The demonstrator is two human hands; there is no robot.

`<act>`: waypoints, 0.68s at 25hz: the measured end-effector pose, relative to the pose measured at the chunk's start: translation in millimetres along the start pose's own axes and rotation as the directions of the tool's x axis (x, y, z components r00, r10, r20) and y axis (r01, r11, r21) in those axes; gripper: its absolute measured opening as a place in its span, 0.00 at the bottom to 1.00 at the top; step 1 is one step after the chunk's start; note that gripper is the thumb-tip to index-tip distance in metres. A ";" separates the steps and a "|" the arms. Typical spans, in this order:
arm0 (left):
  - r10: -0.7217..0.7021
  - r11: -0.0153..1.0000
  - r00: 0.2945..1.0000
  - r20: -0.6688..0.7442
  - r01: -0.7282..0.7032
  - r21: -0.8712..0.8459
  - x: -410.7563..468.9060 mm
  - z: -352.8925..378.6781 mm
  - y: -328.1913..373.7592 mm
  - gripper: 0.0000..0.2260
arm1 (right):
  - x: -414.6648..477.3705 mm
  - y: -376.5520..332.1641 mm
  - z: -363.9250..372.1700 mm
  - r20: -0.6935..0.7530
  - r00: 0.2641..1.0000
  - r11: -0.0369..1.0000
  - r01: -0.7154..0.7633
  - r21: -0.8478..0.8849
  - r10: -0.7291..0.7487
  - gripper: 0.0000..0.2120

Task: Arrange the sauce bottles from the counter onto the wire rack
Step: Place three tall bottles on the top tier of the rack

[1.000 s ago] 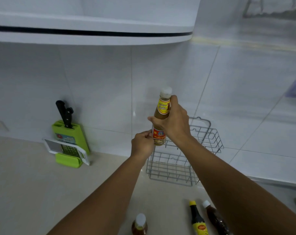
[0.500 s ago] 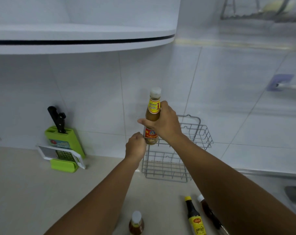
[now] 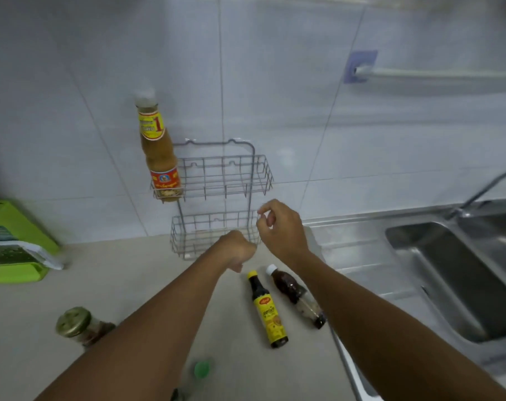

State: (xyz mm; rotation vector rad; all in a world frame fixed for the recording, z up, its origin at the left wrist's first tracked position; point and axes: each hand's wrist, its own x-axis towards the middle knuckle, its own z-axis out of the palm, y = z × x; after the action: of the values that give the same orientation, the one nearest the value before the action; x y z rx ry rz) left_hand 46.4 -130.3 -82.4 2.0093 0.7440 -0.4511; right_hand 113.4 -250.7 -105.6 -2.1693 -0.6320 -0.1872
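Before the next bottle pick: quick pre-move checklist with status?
1. Orange sauce bottle seated in wire rack upper tier, left end: ok, though it leans.
2. Both hands free: right hand ok, open and empty; left hand curled, cannot tell.
3. Free slots in upper tier: ok.
4. Yellow-capped bottle reachable on counter: ok, lying down.
5. White-capped bottle beside it: ok, lying down.
6. Caps tight: cannot tell.

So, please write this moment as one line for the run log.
orange sauce bottle: upper tier, wire rack | left hand: empty | right hand: empty | yellow-cap bottle, white-cap bottle: lying on counter
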 end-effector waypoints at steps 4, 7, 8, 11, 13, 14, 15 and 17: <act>-0.180 0.983 0.981 0.070 0.182 -0.011 19.5 83.5 -51.0 0.10 | -57.4 79.6 -1.9 0.356 0.849 0.886 -0.244 -0.394 0.391 0.23; -0.230 0.971 0.973 0.027 0.232 -0.062 29.2 129.1 -78.4 0.22 | -86.3 111.2 1.9 0.436 0.737 0.781 -0.197 -0.592 0.516 0.32; -0.242 0.967 0.970 -0.011 0.240 -0.085 31.1 139.8 -82.0 0.26 | -92.4 116.9 4.4 0.422 0.743 0.765 -0.186 -0.616 0.520 0.33; -0.222 0.974 0.967 -0.126 0.217 -0.059 36.7 161.0 -86.5 0.31 | -104.7 127.6 10.4 0.362 0.807 0.757 -0.153 -0.635 0.467 0.31; -0.220 0.976 0.965 -0.146 0.215 -0.047 38.4 165.4 -87.6 0.29 | -107.7 131.8 10.5 0.355 0.829 0.772 -0.136 -0.621 0.432 0.27; -0.225 0.974 0.963 -0.150 0.219 -0.055 38.1 164.6 -87.4 0.27 | -108.1 132.7 8.9 0.360 0.830 0.785 -0.140 -0.604 0.425 0.26; -0.219 0.975 0.963 -0.154 0.212 -0.060 36.7 163.5 -86.6 0.25 | -108.7 133.1 6.9 0.360 0.831 0.799 -0.156 -0.581 0.424 0.24; -0.146 0.988 0.974 -0.174 0.136 -0.073 32.9 157.8 -81.7 0.19 | -105.1 128.2 -0.7 0.338 0.840 0.837 -0.222 -0.500 0.425 0.23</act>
State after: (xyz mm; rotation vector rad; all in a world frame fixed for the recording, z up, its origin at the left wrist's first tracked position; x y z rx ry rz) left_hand 13.6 -222.5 -234.3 1.9652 1.0050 -0.3276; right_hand 87.1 -356.5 -230.5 -2.7636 -0.4657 0.4022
